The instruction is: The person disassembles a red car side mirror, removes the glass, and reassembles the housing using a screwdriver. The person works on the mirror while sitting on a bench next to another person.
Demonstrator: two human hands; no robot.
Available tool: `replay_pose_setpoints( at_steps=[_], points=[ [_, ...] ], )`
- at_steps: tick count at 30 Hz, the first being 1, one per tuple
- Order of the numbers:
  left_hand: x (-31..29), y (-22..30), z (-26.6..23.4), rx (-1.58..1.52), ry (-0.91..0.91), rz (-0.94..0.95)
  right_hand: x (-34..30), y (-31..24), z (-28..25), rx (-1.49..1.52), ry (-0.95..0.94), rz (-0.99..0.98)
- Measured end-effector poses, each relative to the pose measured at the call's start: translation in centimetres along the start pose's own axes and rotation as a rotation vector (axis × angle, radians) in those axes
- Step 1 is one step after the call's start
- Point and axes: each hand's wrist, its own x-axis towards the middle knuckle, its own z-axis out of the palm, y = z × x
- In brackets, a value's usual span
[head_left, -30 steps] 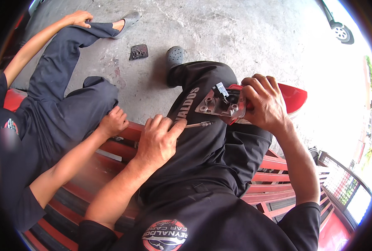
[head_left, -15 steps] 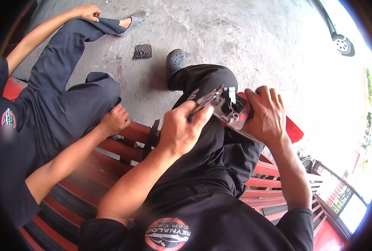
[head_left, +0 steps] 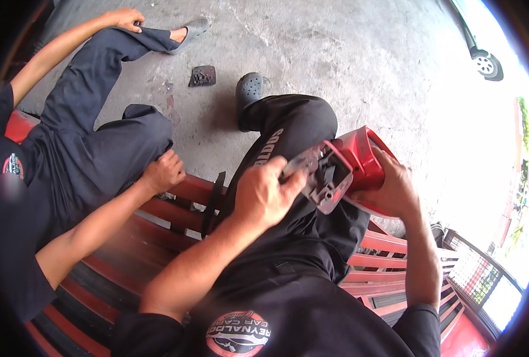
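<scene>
Over my lap I hold what looks like a car's side mirror, with a glossy red shell [head_left: 360, 156] and a dark open inner frame [head_left: 329, 178] full of black mechanical parts. My right hand [head_left: 389, 190] is wrapped round the red shell, thumb on the near side and fingers over the far side. My left hand [head_left: 269, 193] is closed, thumb and fingers at the left edge of the dark frame. Motion blurs that edge, and the palm hides whatever else may be inside the left hand.
I sit on a red slatted bench [head_left: 380, 262]. Another person in dark clothes [head_left: 77, 140] sits at my left, one fist near the bench edge. A dark square plate [head_left: 202, 76] lies on the concrete floor [head_left: 312, 53] beyond my grey clog [head_left: 249, 92]. A car wheel [head_left: 486, 63] shows far right.
The side mirror has turned, showing more of its red shell, and come slightly nearer. My right hand has shifted down and right with it. My left hand has moved slightly nearer.
</scene>
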Motion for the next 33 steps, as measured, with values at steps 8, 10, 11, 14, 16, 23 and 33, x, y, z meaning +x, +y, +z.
replay_pose_setpoints(
  at_steps=[8,10,11,14,16,23,33],
  points=[
    [-3.2,0.3,0.5,0.094,0.061,0.015,-2.0,-0.6,2.3,-0.111,0.205,-0.010],
    [-2.9,0.9,0.3,0.054,0.066,-0.028,-2.0,-1.2,1.9,-0.059,0.192,0.019],
    [-2.8,1.5,0.1,0.034,0.069,-0.051,-1.8,-1.6,1.4,-0.013,0.180,0.031],
    [-2.8,2.8,-0.3,0.110,0.068,-0.039,-1.6,-0.9,1.3,0.048,0.161,0.046],
    [-2.6,2.6,-0.4,0.220,0.064,-0.007,-1.4,-0.3,1.9,-0.001,0.200,0.033],
    [-0.1,0.5,-1.0,0.223,0.223,0.223,-0.8,-1.8,3.2,-0.142,0.312,0.072],
    [2.3,3.8,0.1,-0.010,0.140,0.377,-0.5,3.6,2.8,0.079,0.436,-0.134]
  ],
)
